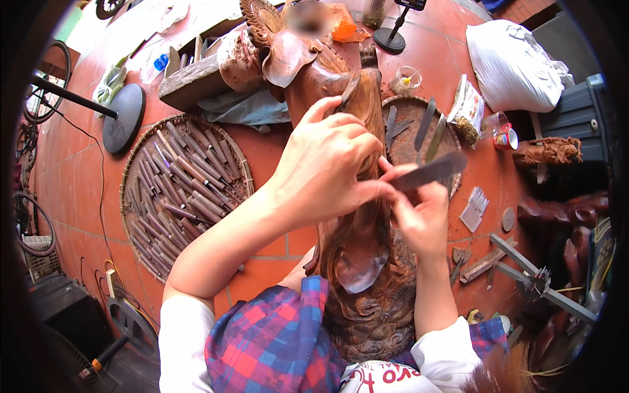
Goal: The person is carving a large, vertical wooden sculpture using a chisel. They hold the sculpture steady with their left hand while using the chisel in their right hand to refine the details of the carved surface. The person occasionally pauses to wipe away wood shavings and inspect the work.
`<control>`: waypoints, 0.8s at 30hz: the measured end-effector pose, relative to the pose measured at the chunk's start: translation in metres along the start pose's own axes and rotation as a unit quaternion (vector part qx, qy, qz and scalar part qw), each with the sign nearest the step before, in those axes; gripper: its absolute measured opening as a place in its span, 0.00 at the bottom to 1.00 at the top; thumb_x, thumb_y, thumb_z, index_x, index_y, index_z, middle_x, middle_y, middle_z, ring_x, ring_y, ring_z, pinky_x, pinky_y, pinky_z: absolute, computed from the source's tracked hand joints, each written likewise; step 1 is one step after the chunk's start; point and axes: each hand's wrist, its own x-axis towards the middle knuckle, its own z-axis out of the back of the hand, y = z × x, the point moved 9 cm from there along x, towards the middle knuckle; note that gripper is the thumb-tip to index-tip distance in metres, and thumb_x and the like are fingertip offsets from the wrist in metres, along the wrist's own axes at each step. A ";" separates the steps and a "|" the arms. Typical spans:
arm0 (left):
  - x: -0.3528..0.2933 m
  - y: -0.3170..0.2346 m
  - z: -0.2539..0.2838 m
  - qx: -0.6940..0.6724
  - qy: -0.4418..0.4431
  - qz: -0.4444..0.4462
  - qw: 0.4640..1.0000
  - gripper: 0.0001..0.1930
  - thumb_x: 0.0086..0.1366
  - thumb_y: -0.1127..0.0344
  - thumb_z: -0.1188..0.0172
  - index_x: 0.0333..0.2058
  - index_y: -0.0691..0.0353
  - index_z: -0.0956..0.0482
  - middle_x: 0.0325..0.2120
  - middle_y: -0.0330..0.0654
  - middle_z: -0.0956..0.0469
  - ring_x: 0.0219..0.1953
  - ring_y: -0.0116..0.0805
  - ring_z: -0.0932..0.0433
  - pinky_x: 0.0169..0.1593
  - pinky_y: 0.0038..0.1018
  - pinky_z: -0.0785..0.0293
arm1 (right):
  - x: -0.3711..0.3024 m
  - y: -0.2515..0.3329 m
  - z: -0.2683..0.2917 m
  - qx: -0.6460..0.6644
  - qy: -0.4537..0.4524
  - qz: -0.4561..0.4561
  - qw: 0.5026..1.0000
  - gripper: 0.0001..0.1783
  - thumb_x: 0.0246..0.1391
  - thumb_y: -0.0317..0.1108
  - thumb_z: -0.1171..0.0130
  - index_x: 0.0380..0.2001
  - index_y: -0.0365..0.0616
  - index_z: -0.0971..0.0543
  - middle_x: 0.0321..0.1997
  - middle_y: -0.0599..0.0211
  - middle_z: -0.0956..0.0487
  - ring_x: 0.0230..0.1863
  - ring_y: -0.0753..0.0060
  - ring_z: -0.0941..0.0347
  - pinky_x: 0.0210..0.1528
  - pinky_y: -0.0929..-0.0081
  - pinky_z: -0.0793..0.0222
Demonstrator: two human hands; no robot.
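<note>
While both hands point(367, 187) grip flat grey blade point(429, 171) | reddish-brown carved wood figure point(357, 262) — glossy, upright

floor point(78, 177): red tile | left: round woven tray point(134, 167) of carving chisels, dark round stand base point(123, 118) | centre: tall carved wooden figure point(367, 288) standing on it | right: second woven tray point(409, 147) with flat blades, white sack point(511, 65), small glass cup point(407, 78), wood offcuts point(485, 262), small comb-like white piece point(474, 208)
</note>
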 end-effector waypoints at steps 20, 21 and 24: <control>0.004 0.003 -0.020 -0.032 0.006 0.075 0.997 0.18 0.49 0.48 0.26 0.24 0.58 0.17 0.24 0.37 0.21 0.36 0.40 0.23 0.46 0.34 0.33 | 0.007 -0.027 0.007 0.173 0.020 -0.052 0.983 0.09 0.58 0.17 0.42 0.42 0.32 0.20 0.37 0.68 0.19 0.39 0.81 0.23 0.45 0.80 0.26; 0.007 0.004 -0.021 -0.005 0.007 0.082 0.997 0.18 0.50 0.48 0.26 0.25 0.58 0.16 0.25 0.37 0.21 0.36 0.39 0.23 0.47 0.34 0.34 | 0.007 -0.025 0.007 0.159 0.012 -0.036 0.986 0.09 0.58 0.17 0.42 0.42 0.33 0.20 0.37 0.68 0.18 0.39 0.81 0.23 0.45 0.80 0.27; 0.003 0.001 -0.018 -0.053 0.008 0.076 0.996 0.17 0.49 0.49 0.26 0.23 0.56 0.17 0.25 0.36 0.22 0.36 0.37 0.23 0.48 0.36 0.35 | -0.001 -0.021 0.007 0.132 0.026 -0.013 0.991 0.09 0.59 0.18 0.42 0.43 0.34 0.20 0.38 0.69 0.18 0.40 0.83 0.24 0.45 0.82 0.27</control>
